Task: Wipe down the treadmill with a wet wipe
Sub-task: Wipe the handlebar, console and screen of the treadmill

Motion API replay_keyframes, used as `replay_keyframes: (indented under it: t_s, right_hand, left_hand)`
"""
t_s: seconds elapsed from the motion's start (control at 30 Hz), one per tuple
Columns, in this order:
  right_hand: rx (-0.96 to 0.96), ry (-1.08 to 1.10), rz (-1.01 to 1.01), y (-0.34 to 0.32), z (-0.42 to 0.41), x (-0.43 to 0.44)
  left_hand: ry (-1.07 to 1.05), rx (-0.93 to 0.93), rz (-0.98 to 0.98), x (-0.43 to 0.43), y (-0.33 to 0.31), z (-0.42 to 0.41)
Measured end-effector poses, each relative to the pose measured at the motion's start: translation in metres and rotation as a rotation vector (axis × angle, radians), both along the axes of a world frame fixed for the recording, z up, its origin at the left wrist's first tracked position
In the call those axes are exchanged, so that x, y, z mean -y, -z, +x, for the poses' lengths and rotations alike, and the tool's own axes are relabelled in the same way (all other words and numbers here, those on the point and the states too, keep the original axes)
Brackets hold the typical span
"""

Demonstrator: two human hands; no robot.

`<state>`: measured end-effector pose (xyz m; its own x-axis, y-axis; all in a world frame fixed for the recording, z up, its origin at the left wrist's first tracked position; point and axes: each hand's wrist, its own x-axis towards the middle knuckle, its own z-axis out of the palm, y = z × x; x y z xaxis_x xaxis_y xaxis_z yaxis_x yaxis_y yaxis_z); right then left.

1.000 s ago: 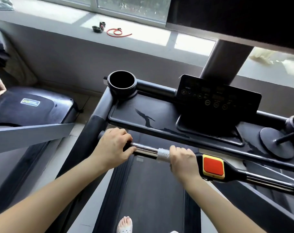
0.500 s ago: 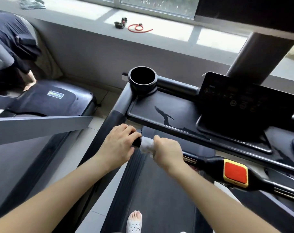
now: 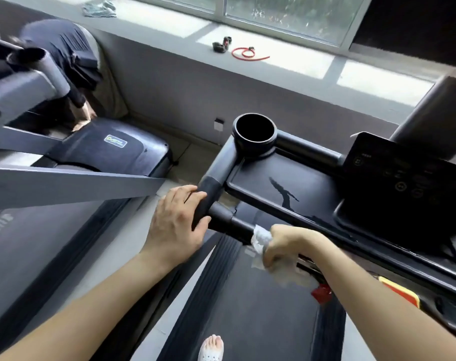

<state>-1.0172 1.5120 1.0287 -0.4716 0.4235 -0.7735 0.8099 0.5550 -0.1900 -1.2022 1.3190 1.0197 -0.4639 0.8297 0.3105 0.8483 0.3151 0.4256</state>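
Observation:
I stand on a black treadmill with a console tray (image 3: pixel 250 178), a round cup holder (image 3: pixel 255 132) and a control panel (image 3: pixel 404 178). My left hand (image 3: pixel 176 225) grips the left side handrail (image 3: pixel 212 185) at its corner, just below the cup holder. My right hand (image 3: pixel 286 246) holds a white wet wipe (image 3: pixel 260 237) wrapped round the front crossbar (image 3: pixel 234 226), close to its left end. A red and yellow stop button (image 3: pixel 401 293) shows partly behind my right forearm.
A second treadmill (image 3: pixel 112 149) stands to the left, with a person in dark clothes bent over it (image 3: pixel 65 56). On the window ledge lie a red cord (image 3: pixel 247 54), small black items (image 3: pixel 221 44) and a cloth (image 3: pixel 99 9). My foot (image 3: pixel 211 347) is on the belt.
My right hand slid the wipe leftward along the crossbar, from beside the stop button to near its left end. My left hand shifted from the crossbar to the side rail corner. The view swung left.

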Motion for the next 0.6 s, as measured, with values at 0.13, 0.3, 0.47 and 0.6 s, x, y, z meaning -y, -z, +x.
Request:
replay_keyframes:
  t_s: [0.13,0.3,0.47,0.6]
  right_hand:
    - [-0.23,-0.002,0.343,0.012,-0.056,0.041]
    - [-0.425,-0.072,0.687,0.034,-0.073,0.066]
    - [-0.23,-0.025,-0.132,0.017,-0.06,0.011]
    - [-0.062,0.021,-0.177,0.01,-0.036,-0.002]
  left_hand:
    - [-0.088,0.306,0.129,0.004,-0.002,-0.008]
    - [-0.106,0.283,0.135,0.002,-0.002,-0.007]
    - [-0.082,0.173,0.079,0.004,-0.001,-0.004]
    - [-0.072,0.156,0.06,0.006,-0.003,0.0]
